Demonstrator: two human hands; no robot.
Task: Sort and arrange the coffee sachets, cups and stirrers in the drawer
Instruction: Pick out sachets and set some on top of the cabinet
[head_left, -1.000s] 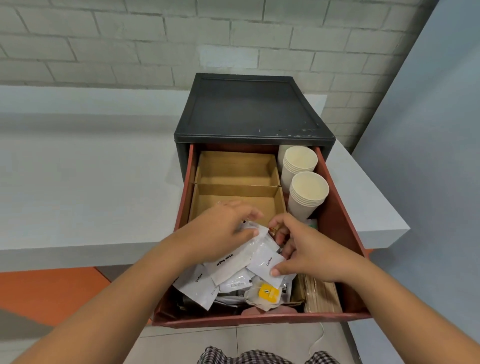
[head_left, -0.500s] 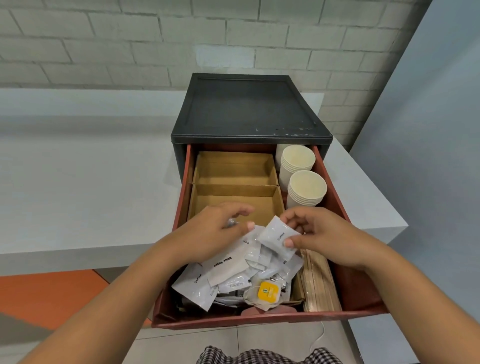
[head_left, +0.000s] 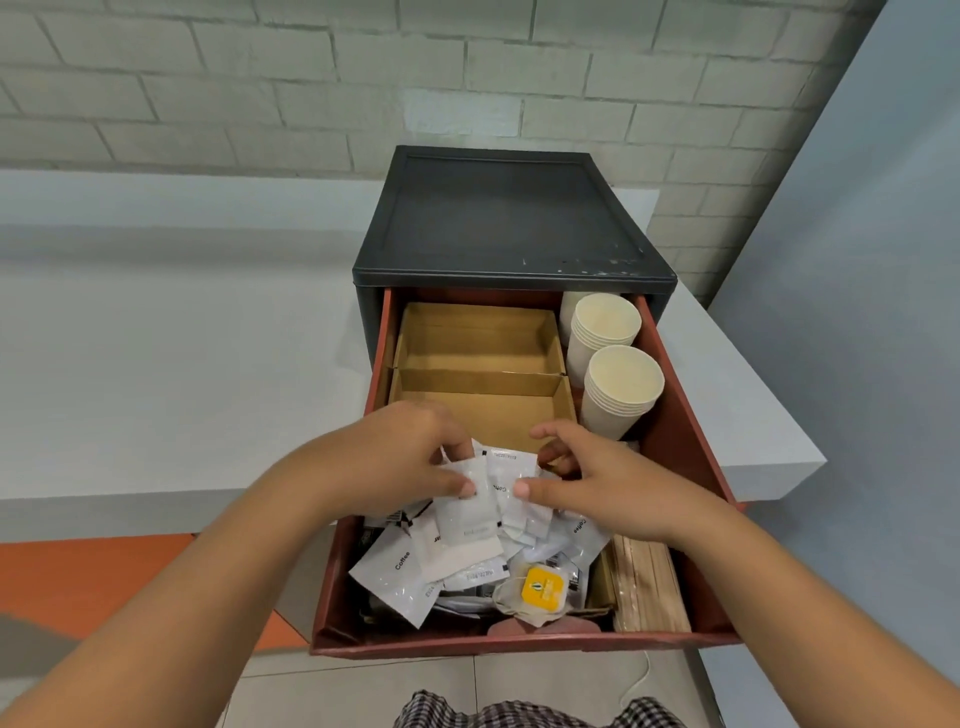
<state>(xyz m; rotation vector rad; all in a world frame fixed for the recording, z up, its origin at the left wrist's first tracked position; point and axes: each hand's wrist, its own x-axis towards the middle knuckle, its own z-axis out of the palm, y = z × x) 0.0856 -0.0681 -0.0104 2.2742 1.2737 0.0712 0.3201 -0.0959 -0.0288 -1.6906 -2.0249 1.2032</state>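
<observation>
The red drawer (head_left: 691, 415) stands pulled out of a dark cabinet (head_left: 511, 218). A heap of white coffee sachets (head_left: 400, 566) fills its front, with a yellow-tagged tea bag (head_left: 543, 586) on top. My left hand (head_left: 395, 462) pinches a white sachet (head_left: 465, 512) above the heap. My right hand (head_left: 597, 478) pinches a second sachet (head_left: 511, 480) that it holds right beside the first. Two stacks of paper cups (head_left: 621, 379) stand at the back right. Wooden stirrers (head_left: 649, 587) lie along the front right.
Two bare cardboard trays (head_left: 483, 343) sit in the drawer's back left, one behind the other. A grey counter (head_left: 182, 364) runs to the left and behind. A grey wall panel (head_left: 857, 260) closes the right side. Orange floor shows low at the left.
My right hand has brought its sachet left and down to meet the one in my left hand. The left hand has lifted a sachet from the heap.
</observation>
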